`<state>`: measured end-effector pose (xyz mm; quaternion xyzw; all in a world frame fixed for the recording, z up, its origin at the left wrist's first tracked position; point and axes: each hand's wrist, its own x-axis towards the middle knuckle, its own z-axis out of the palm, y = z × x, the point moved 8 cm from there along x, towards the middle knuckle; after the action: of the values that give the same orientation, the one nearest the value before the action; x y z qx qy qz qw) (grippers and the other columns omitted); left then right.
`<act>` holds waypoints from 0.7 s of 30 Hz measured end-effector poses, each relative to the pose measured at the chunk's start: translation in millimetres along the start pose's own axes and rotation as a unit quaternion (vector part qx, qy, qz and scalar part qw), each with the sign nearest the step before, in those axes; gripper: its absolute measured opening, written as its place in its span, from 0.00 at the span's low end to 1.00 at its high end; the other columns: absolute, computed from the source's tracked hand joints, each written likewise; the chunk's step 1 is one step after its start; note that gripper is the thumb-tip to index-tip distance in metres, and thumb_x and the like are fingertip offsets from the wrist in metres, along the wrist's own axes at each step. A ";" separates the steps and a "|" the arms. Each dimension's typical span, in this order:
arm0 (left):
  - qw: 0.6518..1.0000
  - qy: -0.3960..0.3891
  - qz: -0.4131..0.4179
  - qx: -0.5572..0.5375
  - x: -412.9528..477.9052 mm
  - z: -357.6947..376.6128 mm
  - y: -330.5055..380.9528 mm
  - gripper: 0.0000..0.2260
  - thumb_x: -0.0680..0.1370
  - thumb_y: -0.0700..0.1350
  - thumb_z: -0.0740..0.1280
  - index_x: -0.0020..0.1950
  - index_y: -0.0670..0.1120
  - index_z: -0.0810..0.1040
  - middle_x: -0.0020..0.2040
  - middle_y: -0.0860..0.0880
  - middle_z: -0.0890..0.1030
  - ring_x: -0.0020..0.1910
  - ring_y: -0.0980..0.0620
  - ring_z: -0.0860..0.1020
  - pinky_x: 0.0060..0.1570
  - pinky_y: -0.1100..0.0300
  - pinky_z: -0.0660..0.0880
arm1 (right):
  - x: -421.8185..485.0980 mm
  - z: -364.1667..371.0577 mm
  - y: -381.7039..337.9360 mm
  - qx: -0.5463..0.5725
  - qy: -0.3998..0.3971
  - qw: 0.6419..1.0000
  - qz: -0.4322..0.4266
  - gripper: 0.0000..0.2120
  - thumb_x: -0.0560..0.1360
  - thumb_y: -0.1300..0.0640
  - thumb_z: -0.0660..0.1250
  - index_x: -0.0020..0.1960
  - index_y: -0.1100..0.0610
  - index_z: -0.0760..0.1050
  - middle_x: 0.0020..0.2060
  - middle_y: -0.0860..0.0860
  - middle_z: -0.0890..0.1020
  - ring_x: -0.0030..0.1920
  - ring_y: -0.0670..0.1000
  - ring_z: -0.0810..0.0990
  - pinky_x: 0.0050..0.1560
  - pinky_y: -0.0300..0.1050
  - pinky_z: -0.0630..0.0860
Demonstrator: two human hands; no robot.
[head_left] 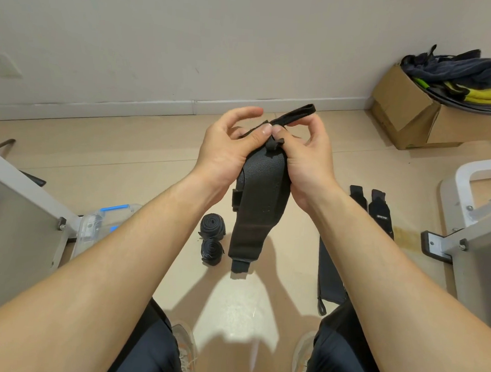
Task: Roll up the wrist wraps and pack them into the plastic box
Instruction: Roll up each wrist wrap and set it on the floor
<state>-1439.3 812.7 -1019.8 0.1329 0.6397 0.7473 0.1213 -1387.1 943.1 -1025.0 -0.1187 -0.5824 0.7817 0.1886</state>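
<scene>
Head view: we record the plastic box [98, 225] at far left on the floor, partly hidden by a grey panel and the left forearm; we cannot tell whether its lid is open. Just right of it, two rolled wraps [212, 226] lie on the floor, touching each other. Above them the left hand [226, 147] grasps the top end of the wrist wrap [261, 209], thumb pressed on the near face and fingers curled behind. The wrap hangs limp from that grip, its tail free. We judge it light, soft and pliant, with a coarse weave unlikely to slip. It is best taken at the loop end and rolled under steady tension. The thumb loop [297, 113] juts up past the fingers. The right hand [306, 158] pinches the same top end, thumb meeting the left thumb, wrist bent inward. Further right, unrolled wraps [380, 214] lie flat on the floor.
</scene>
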 end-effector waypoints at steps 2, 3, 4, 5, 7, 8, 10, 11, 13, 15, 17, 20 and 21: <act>0.999 -0.005 0.010 0.050 3.6 -1.7 0.1 0.07 0.78 0.42 0.74 0.55 0.48 0.84 0.51 0.44 0.86 0.49 0.52 0.84 0.52 0.59 0.80 | 0.9 -0.3 -0.3 -0.009 -0.006 1.000 -0.010 0.10 0.79 0.65 0.69 0.55 0.57 0.70 0.45 0.67 0.84 0.43 0.60 0.83 0.47 0.57 0.78; 0.997 -0.007 0.013 0.074 4.6 -1.8 0.3 0.04 0.79 0.42 0.73 0.53 0.46 0.85 0.49 0.46 0.87 0.48 0.53 0.84 0.51 0.60 0.79 | 0.4 0.8 -0.9 -0.015 -0.012 1.000 -0.014 0.09 0.80 0.65 0.68 0.55 0.57 0.70 0.45 0.66 0.84 0.43 0.60 0.83 0.47 0.55 0.78; 0.996 -0.003 0.013 0.089 5.6 -3.0 0.0 0.03 0.79 0.42 0.73 0.51 0.45 0.86 0.48 0.46 0.87 0.47 0.54 0.83 0.51 0.59 0.79 | 0.1 2.0 -1.8 -0.020 -0.019 1.000 -0.015 0.08 0.80 0.65 0.68 0.55 0.57 0.71 0.44 0.66 0.84 0.42 0.59 0.83 0.46 0.53 0.79; 0.995 0.005 0.010 0.094 6.5 -4.8 -0.6 0.04 0.79 0.43 0.73 0.50 0.45 0.86 0.48 0.45 0.87 0.46 0.53 0.83 0.50 0.57 0.80 | -0.4 3.5 -3.2 -0.024 -0.026 0.999 -0.016 0.07 0.81 0.65 0.67 0.55 0.57 0.72 0.44 0.64 0.84 0.42 0.58 0.83 0.45 0.51 0.79; 0.996 0.023 0.003 0.091 7.5 -8.8 -0.8 0.05 0.78 0.44 0.74 0.50 0.43 0.87 0.48 0.44 0.87 0.46 0.51 0.83 0.51 0.53 0.80 | 0.3 4.8 -6.3 -0.031 -0.031 0.999 -0.014 0.06 0.80 0.67 0.64 0.52 0.57 0.74 0.41 0.58 0.85 0.41 0.54 0.82 0.43 0.47 0.78; 0.995 0.031 0.001 0.090 7.5 -10.5 0.2 0.04 0.77 0.44 0.75 0.49 0.44 0.87 0.47 0.44 0.87 0.45 0.51 0.83 0.51 0.53 0.80 | 1.2 4.8 -7.6 -0.031 -0.027 0.999 -0.011 0.07 0.80 0.66 0.63 0.50 0.56 0.76 0.41 0.56 0.84 0.42 0.53 0.81 0.45 0.47 0.77; 0.994 0.044 0.001 0.097 7.3 -13.0 2.4 0.01 0.76 0.44 0.76 0.45 0.47 0.86 0.45 0.47 0.87 0.45 0.51 0.83 0.50 0.54 0.80 | 2.6 5.4 -10.2 -0.037 -0.023 0.999 -0.011 0.11 0.78 0.60 0.61 0.42 0.51 0.80 0.43 0.54 0.83 0.46 0.52 0.79 0.50 0.48 0.74; 0.993 0.048 0.006 0.104 6.8 -13.6 4.2 0.01 0.76 0.43 0.76 0.44 0.48 0.86 0.45 0.48 0.88 0.46 0.51 0.83 0.50 0.55 0.80 | 2.4 6.4 -11.2 -0.040 -0.026 0.999 -0.013 0.12 0.78 0.56 0.61 0.39 0.50 0.80 0.43 0.53 0.82 0.46 0.52 0.78 0.50 0.48 0.73; 0.991 0.054 0.014 0.118 5.2 -13.9 6.4 0.02 0.75 0.43 0.77 0.45 0.50 0.85 0.44 0.50 0.87 0.46 0.52 0.84 0.48 0.56 0.80 | 0.1 8.1 -9.5 -0.038 -0.044 0.998 -0.009 0.10 0.80 0.55 0.65 0.41 0.52 0.77 0.39 0.53 0.81 0.42 0.51 0.78 0.46 0.46 0.75; 0.991 0.066 0.010 0.117 3.4 -15.4 6.7 0.05 0.74 0.44 0.78 0.47 0.50 0.83 0.41 0.51 0.86 0.41 0.53 0.84 0.41 0.59 0.79 | -2.4 9.6 -6.7 -0.039 -0.063 0.997 -0.003 0.08 0.81 0.60 0.68 0.44 0.55 0.74 0.37 0.54 0.82 0.37 0.52 0.80 0.40 0.44 0.77; 0.992 0.071 0.007 0.103 0.9 -16.0 8.2 0.08 0.75 0.43 0.77 0.47 0.49 0.79 0.37 0.50 0.83 0.35 0.54 0.81 0.35 0.61 0.76 | -2.7 9.3 -5.2 -0.038 -0.068 0.997 -0.002 0.08 0.79 0.61 0.71 0.44 0.55 0.74 0.36 0.57 0.82 0.36 0.54 0.80 0.39 0.45 0.76; 0.996 0.056 0.024 0.071 -1.3 -13.2 12.5 0.07 0.76 0.39 0.76 0.44 0.47 0.79 0.39 0.50 0.83 0.39 0.54 0.82 0.41 0.61 0.78 | -1.9 8.5 -4.3 -0.016 -0.070 0.997 0.002 0.08 0.77 0.61 0.72 0.45 0.54 0.73 0.38 0.60 0.81 0.38 0.56 0.80 0.40 0.47 0.76; 0.997 0.052 0.019 0.056 -1.8 -12.7 12.0 0.07 0.77 0.39 0.75 0.43 0.47 0.79 0.41 0.49 0.84 0.41 0.54 0.82 0.43 0.60 0.79 | -1.6 7.9 -3.1 -0.012 -0.068 0.998 0.006 0.08 0.78 0.61 0.72 0.47 0.54 0.73 0.38 0.60 0.82 0.38 0.56 0.81 0.40 0.47 0.77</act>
<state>-1442.2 798.5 -1009.9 0.1125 0.6835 0.7182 0.0658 -1388.3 936.4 -1019.9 -0.0713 -0.6026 0.7819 0.1425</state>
